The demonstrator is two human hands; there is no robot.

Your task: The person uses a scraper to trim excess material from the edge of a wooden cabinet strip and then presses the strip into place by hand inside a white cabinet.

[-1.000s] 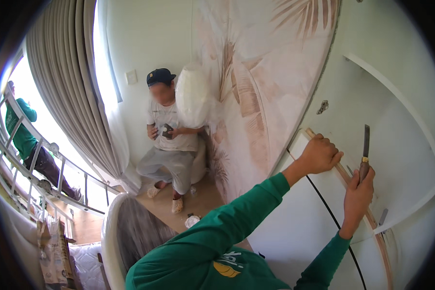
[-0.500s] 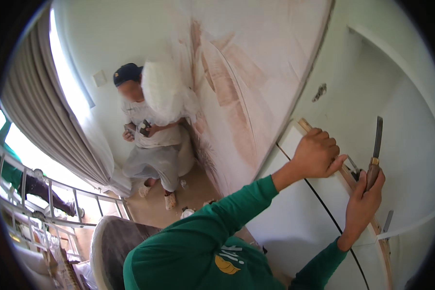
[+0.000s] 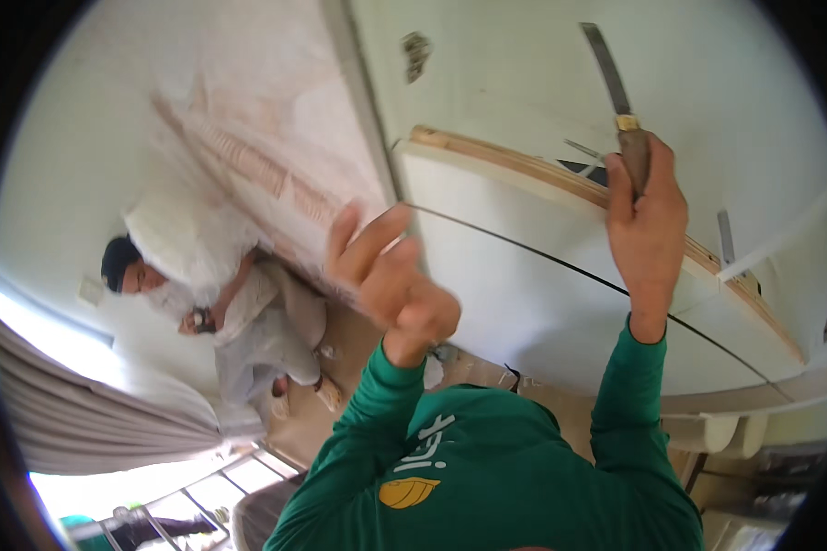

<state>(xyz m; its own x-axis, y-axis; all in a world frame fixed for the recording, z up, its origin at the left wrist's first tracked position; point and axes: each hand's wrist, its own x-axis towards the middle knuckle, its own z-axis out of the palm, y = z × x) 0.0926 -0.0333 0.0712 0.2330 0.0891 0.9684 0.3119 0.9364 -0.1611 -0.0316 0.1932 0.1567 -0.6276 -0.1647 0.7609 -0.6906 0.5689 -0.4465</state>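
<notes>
My right hand point(image 3: 649, 225) is closed round the wooden handle of a knife point(image 3: 606, 69), its long blade pointing up and away. A brass-coloured collar joins handle and blade. That hand is at the bare wooden edge strip point(image 3: 510, 158) along the top of a white panel point(image 3: 496, 253) with a thin dark line across it. My left hand point(image 3: 390, 271) is raised in the air left of the panel. Its fingers are apart and somewhat blurred by motion, with nothing in them. Beside the knife handle, a thin metal piece point(image 3: 583, 148) sticks up behind the wooden strip.
At the left a person point(image 3: 248, 331) sits by the wall, holding a small dark object. A metal railing point(image 3: 193, 503) and a grey curtain point(image 3: 92, 376) are at the lower left. Another metal strip point(image 3: 726, 237) stands behind the panel at right. The far wall has a rough hole point(image 3: 415, 55).
The view has turned toward the panel. My left hand has come off the wooden edge and is now in the air to its left. My right hand still holds the knife.
</notes>
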